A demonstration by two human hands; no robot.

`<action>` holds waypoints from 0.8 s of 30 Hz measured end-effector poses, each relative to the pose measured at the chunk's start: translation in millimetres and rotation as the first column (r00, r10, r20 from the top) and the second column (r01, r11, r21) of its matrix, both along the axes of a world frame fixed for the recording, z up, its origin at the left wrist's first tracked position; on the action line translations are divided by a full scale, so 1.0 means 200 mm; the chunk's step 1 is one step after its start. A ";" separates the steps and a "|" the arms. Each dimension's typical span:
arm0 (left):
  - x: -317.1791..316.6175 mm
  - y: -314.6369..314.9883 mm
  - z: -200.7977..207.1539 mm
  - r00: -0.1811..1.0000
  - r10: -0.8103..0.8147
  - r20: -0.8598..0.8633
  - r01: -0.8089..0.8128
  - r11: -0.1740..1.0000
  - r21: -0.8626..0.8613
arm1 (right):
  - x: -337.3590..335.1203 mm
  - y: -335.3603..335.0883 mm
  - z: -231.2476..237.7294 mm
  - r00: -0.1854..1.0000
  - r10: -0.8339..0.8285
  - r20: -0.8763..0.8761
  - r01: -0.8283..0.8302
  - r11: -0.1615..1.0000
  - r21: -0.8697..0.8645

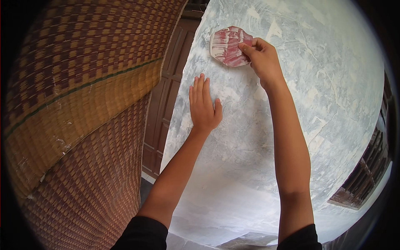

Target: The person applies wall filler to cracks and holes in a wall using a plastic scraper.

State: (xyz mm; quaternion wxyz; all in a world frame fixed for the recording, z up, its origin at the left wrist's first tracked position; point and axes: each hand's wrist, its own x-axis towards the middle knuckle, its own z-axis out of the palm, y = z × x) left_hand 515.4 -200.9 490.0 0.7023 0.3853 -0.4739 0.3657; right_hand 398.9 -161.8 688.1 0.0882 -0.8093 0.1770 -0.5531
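The step in hand looked to be spreading or smoothing a pale coat over the wall [241, 154], which rose in front of both hands with uneven grey and white patches. The right hand [265, 60] gripped a flat, reddish scraper [230, 46] by its right side, thumb on the near face, so the blade reached out to the left of the fingers, above the left hand [204, 106]. White smears streaked the scraper's face; whether its whole edge met the surface could not be told. The left hand held nothing: it was spread flat, fingers straight and close together, thumb apart, palm toward the wall, perhaps bracing, though actual contact was unclear. A brown door [162, 89] stood beyond the wall's edge, left of the left hand, and a woven mat [83, 46] hung farther left. The next move, as judged, called for a steady grip and even pressure, the blade kept shallow against the surface, with the left hand out of its path.
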 end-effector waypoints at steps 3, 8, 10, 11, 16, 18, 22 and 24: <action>-0.01 0.00 0.00 1.000 -0.006 -0.003 0.006 1.000 0.004 | 0.01 -0.04 0.07 0.979 0.153 0.132 -0.175 0.970 0.170; 0.02 0.00 -0.01 1.000 0.013 -0.007 -0.013 1.000 0.015 | 0.09 -0.05 0.36 0.995 -0.014 -0.100 -0.002 0.987 -0.163; 0.01 0.00 -0.01 1.000 0.012 -0.005 -0.012 1.000 0.000 | 0.14 -0.06 0.50 0.984 -0.073 -0.164 0.030 0.968 -0.249; 0.00 -0.01 0.00 1.000 0.009 -0.006 -0.009 1.000 0.000 | 0.16 -0.07 0.57 0.965 -0.100 -0.242 0.045 0.974 -0.224; 0.01 -0.02 -0.01 1.000 0.005 -0.009 -0.005 1.000 0.005 | 0.25 -0.01 0.65 0.886 -0.150 -0.438 0.053 0.973 -0.226; 0.02 -0.02 -0.01 1.000 0.010 -0.010 -0.010 1.000 0.002 | 0.27 0.01 0.67 0.821 -0.316 -0.475 0.149 0.922 -0.357; 0.02 -0.01 -0.01 1.000 0.004 -0.010 -0.004 1.000 -0.002 | 0.30 -0.03 0.70 0.769 -0.440 -0.464 0.203 0.856 -0.476; 0.02 -0.02 -0.01 1.000 0.007 -0.009 -0.007 1.000 -0.001 | 0.27 -0.05 0.72 0.734 -0.535 -0.418 0.285 0.802 -0.525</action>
